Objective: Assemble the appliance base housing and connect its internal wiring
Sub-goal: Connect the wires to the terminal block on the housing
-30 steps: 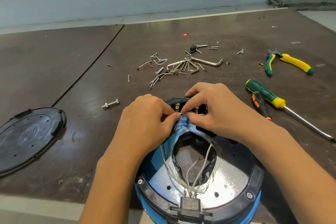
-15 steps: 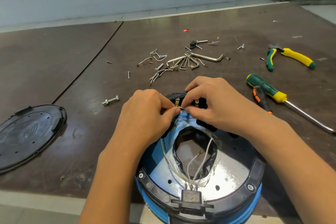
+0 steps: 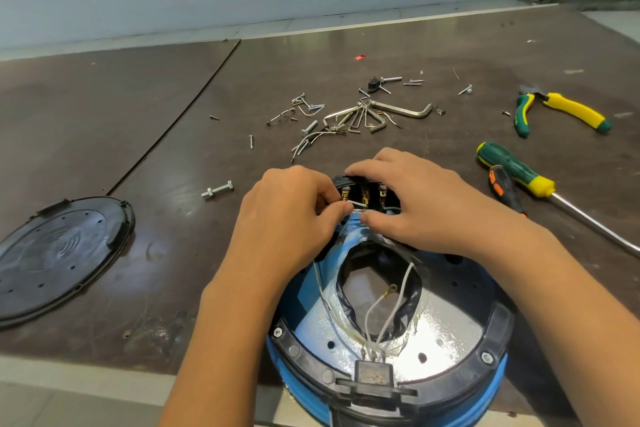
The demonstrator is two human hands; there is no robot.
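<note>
A round blue appliance base housing (image 3: 450,388) with a black rim lies upside down at the table's near edge. White wires (image 3: 388,315) run from a connector at its near side across the open middle. At its far rim sits a black terminal block with brass terminals (image 3: 363,196). My left hand (image 3: 287,215) pinches a white wire end (image 3: 356,203) at the leftmost terminal. My right hand (image 3: 412,208) holds the block, fingers curled over its far edge and thumb under it.
The black round bottom cover (image 3: 59,253) lies at the left. A bolt (image 3: 217,190) lies beside my left hand. Loose screws and hex keys (image 3: 367,114) are scattered beyond the housing. Two screwdrivers (image 3: 512,173) and yellow-green pliers (image 3: 561,113) lie at the right.
My right hand has shifted its fingers back over the block's far edge, baring the brass terminals. My left hand keeps pinching the wire end at the leftmost terminal.
</note>
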